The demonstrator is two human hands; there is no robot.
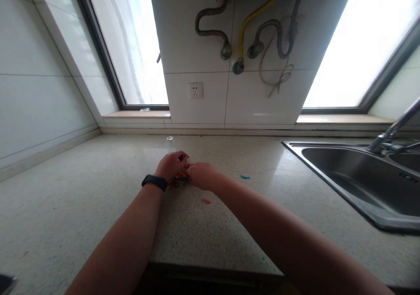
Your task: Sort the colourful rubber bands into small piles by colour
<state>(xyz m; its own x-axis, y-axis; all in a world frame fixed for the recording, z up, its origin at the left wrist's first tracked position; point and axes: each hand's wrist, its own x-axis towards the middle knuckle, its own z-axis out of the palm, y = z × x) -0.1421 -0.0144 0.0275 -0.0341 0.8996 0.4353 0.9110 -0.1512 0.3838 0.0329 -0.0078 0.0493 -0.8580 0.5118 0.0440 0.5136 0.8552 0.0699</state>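
Observation:
A small pile of brightly coloured little pieces point(178, 180), red, yellow, blue and orange, lies on the counter between my hands; their exact kind is too small to tell. My left hand point(169, 165), with a black band at the wrist, is curled over the pile's far left side, thumb and fingers bent together. From the right, my right hand point(202, 175) reaches to the pile with fingers curled at its edge. Whatever either hand grips is hidden. Apart from the pile lie an orange piece point(206, 201) and a blue piece point(245, 177).
A clear, see-through container point(169, 143) stands just behind my left hand. The speckled counter point(82, 207) meets a tiled wall with a socket point(196, 90) and hoses above. At the right is a steel sink point(341, 185) with a faucet point(390, 133).

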